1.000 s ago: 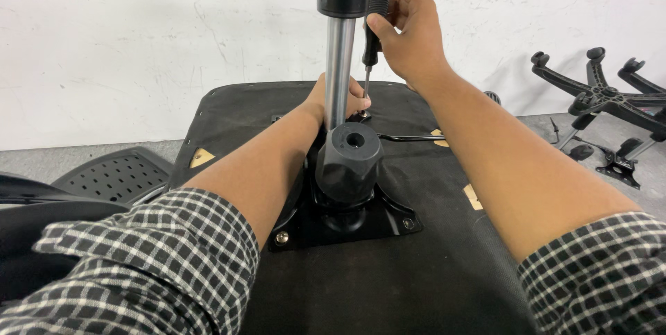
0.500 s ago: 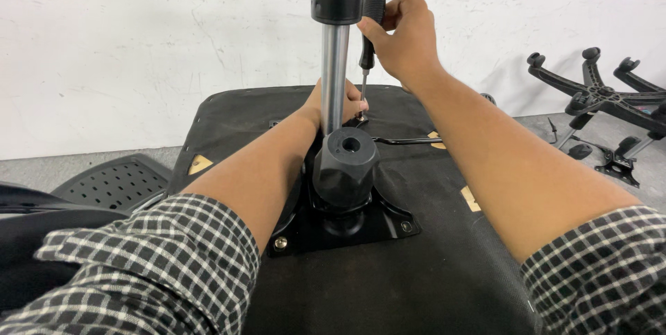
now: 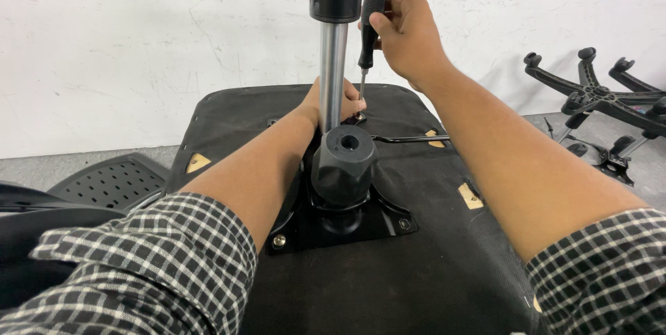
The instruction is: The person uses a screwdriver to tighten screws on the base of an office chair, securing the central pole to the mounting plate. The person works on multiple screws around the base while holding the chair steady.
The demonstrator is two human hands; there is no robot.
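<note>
A person's right hand (image 3: pixel 406 33) grips the black handle of a screwdriver (image 3: pixel 368 37), fingers wrapped tight around it, the tool held upright with its tip down at the far edge of a black metal mounting plate (image 3: pixel 361 222) bolted to the underside of an upturned chair seat (image 3: pixel 430 252). The left hand (image 3: pixel 340 102), largely hidden behind the chrome gas-lift column (image 3: pixel 333 75), rests at the screwdriver's tip; its grip cannot be made out. Compared with a second earlier, both hands and the tool sit in almost the same pose, with only a slight shift in the view. A perforated black panel (image 3: pixel 111 182) lies at left; star-shaped chair bases (image 3: pixel 596 99) lie on the floor at right.
</note>
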